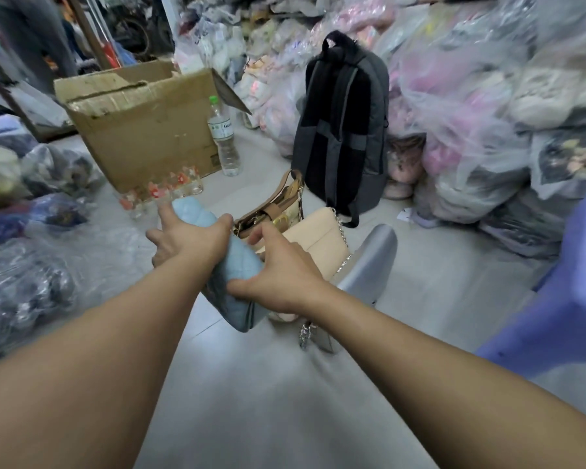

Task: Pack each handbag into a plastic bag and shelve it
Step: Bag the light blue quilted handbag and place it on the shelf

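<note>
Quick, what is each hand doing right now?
Left hand: grips the blue handbag near its upper end.
Right hand: grips its lower end.

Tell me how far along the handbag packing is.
Done: heaps of bagged goods piled at the right. In hand: both the left hand and right hand grip the blue handbag, not yet in plastic. Left: the cream handbag, tan handbag and silver handbag lie unbagged on the floor.

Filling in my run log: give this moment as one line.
left hand: grips blue handbag | right hand: grips it too | bagged: no | on floor: beige handbag, silver handbag
</note>
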Action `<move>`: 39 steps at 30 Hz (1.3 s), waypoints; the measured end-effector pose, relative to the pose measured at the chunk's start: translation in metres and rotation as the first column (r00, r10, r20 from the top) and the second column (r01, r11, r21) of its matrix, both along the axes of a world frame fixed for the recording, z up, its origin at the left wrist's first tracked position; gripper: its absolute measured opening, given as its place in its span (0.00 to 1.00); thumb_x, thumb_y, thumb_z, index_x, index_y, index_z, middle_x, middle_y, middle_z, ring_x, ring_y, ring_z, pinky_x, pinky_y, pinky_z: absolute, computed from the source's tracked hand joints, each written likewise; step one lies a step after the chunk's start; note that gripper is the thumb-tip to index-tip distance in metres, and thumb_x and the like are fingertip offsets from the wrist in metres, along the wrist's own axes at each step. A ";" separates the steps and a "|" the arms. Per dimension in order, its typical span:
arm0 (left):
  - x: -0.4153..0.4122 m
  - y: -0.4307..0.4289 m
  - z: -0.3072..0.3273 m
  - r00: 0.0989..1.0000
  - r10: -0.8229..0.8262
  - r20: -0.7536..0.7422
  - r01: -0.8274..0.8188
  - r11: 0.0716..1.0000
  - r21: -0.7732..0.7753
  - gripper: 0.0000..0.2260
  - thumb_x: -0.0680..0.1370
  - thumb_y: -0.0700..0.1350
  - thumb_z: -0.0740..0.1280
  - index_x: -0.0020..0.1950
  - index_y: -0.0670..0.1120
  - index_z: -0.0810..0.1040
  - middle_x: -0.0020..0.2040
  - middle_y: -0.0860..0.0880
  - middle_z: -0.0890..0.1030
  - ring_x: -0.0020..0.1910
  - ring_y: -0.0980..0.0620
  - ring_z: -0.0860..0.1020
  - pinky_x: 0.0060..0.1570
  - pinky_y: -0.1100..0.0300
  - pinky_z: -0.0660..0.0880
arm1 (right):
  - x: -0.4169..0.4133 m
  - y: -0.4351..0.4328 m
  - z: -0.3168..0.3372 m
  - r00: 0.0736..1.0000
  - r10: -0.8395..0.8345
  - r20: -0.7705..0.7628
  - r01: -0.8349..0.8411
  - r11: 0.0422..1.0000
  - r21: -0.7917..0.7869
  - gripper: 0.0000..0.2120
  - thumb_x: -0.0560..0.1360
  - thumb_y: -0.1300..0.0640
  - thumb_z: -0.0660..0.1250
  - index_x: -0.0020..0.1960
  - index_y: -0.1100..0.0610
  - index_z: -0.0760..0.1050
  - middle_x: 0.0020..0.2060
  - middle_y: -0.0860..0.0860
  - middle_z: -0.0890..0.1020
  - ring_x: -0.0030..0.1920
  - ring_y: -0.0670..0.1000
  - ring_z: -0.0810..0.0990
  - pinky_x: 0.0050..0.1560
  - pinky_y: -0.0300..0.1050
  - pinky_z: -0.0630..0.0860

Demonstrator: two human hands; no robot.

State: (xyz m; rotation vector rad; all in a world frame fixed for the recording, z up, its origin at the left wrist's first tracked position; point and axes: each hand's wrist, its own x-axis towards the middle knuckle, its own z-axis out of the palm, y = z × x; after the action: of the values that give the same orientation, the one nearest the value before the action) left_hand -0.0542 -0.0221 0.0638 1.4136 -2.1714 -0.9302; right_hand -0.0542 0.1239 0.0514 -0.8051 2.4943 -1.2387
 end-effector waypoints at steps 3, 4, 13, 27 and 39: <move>-0.012 0.024 0.023 0.980 0.060 -0.190 -0.035 0.991 0.130 0.41 0.56 0.59 0.72 0.67 0.64 0.59 0.67 0.44 0.62 0.63 0.32 0.69 0.60 0.38 0.73 | -0.004 0.028 0.026 0.996 -0.065 -0.055 0.063 0.997 -0.042 0.27 0.64 0.45 0.78 0.55 0.46 0.66 0.43 0.45 0.80 0.47 0.53 0.78 0.44 0.50 0.74; -0.017 0.035 0.032 0.968 0.061 -0.243 -0.024 0.988 0.153 0.39 0.56 0.58 0.73 0.64 0.63 0.61 0.67 0.44 0.61 0.62 0.34 0.69 0.60 0.39 0.74 | -0.006 0.041 0.034 0.995 -0.087 -0.055 0.083 0.995 -0.063 0.27 0.63 0.45 0.78 0.53 0.45 0.65 0.43 0.45 0.81 0.46 0.52 0.79 0.47 0.50 0.76; -0.069 0.191 0.106 0.822 -0.164 -0.545 0.288 0.946 0.149 0.30 0.66 0.56 0.73 0.64 0.53 0.65 0.70 0.46 0.65 0.64 0.38 0.64 0.52 0.52 0.65 | -0.039 0.211 0.105 0.957 -0.285 -0.051 0.267 0.938 -0.220 0.26 0.62 0.58 0.79 0.52 0.50 0.67 0.44 0.52 0.86 0.36 0.47 0.79 0.37 0.49 0.80; -0.073 0.409 0.105 0.397 -0.591 -0.702 0.840 0.543 0.018 0.32 0.71 0.56 0.73 0.72 0.52 0.67 0.65 0.51 0.75 0.64 0.48 0.75 0.66 0.49 0.72 | -0.010 0.463 0.178 0.730 -0.684 -0.010 0.666 0.714 -0.214 0.25 0.72 0.67 0.74 0.62 0.46 0.75 0.51 0.49 0.88 0.45 0.52 0.87 0.41 0.48 0.83; -0.071 0.466 0.083 0.389 -0.711 -0.585 0.847 0.526 -0.076 0.36 0.71 0.60 0.72 0.75 0.54 0.64 0.71 0.46 0.70 0.70 0.41 0.69 0.70 0.43 0.66 | -0.010 0.523 0.147 0.709 -0.691 0.141 0.705 0.691 -0.159 0.19 0.72 0.65 0.75 0.60 0.50 0.81 0.56 0.46 0.86 0.53 0.50 0.86 0.55 0.55 0.82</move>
State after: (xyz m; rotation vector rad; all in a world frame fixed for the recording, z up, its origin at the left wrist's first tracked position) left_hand -0.1256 0.4437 0.1463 -0.0629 -2.2267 -1.7111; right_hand -0.0642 0.6466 0.1988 0.2379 2.7307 -1.7226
